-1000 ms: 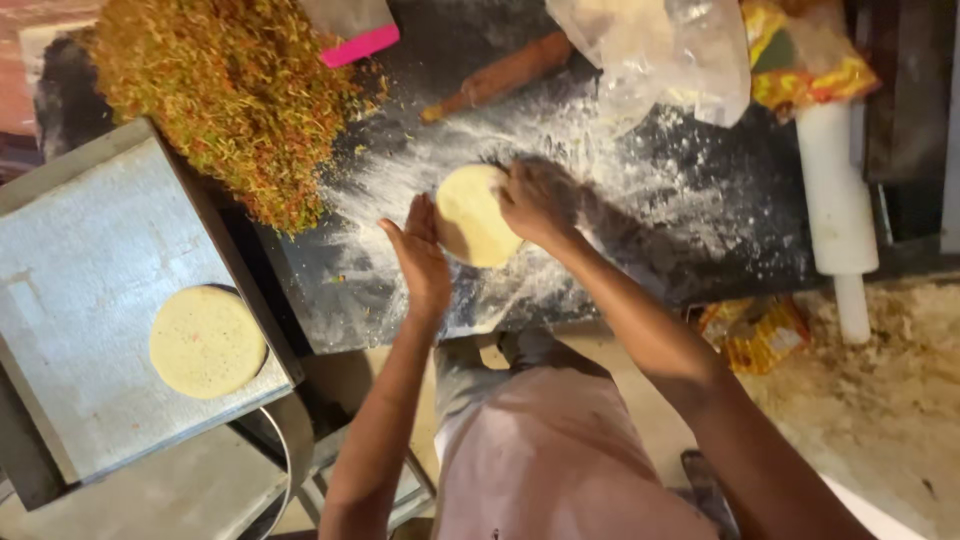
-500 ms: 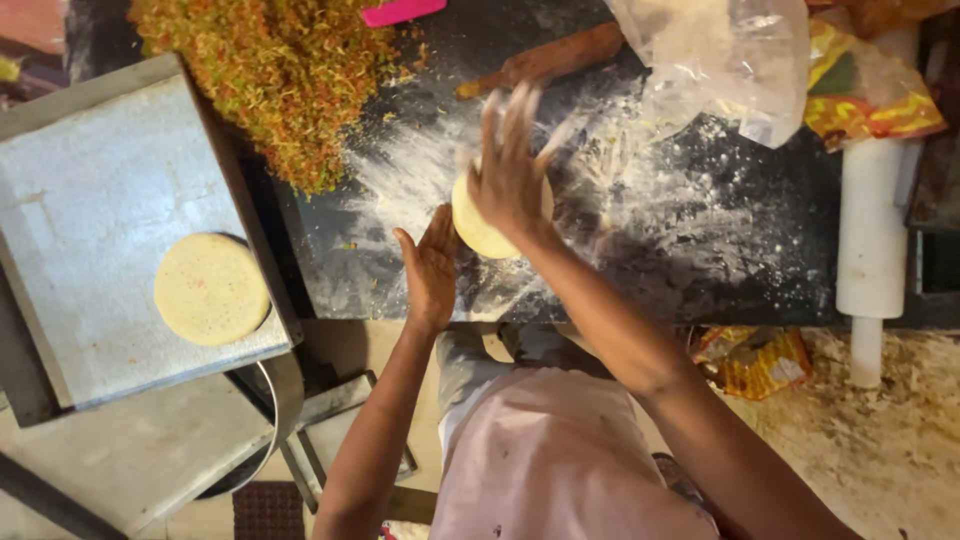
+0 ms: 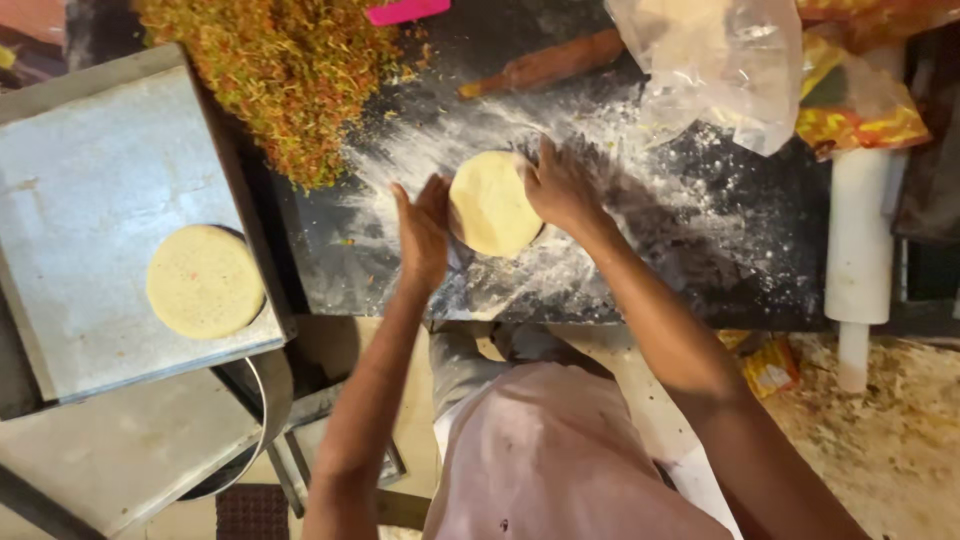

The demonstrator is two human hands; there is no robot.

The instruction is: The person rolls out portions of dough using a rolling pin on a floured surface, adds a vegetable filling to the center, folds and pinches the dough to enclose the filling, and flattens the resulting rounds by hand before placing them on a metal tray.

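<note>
Working surface: standing over the dark slab [image 3: 700,250], dusted white with flour across its middle; its near edge runs just above my lap, and the right half is the barest stretch on it.
Metal tray: the big grey tray [image 3: 90,180] sits left of the slab, its right edge butting against it, tilted a little in view; most of its face is bare.
Filling: a heap of shredded orange-green mix [image 3: 290,70] lies on the far left corner of the slab, spilling towards the tray's edge.
Bag: a clear plastic bag [image 3: 720,70] rests at the far right, with crumpled orange wrappers [image 3: 860,110] just beside it.
White pin: a long white rolling pin [image 3: 858,240] lies along the slab's right edge, overhanging the near side.
Wooden pin: a brown pin [image 3: 550,62] lies at the far edge, between heap and bag.
Tray disc: one flat round of dough [image 3: 205,282] lies near the tray's near right corner.
Dough: the round [image 3: 492,205] I work on sits mid-slab on the flour, between my hands.
Left hand: my left hand [image 3: 422,235] stands on edge, fingers straight and together, palm against the round's left rim, gripping nothing.
Right hand: my right hand [image 3: 562,190] is spread flat, fingers cupping the round's right rim, not closed on it.
Floor: pale, crumb-strewn ground shows at the lower right.
</note>
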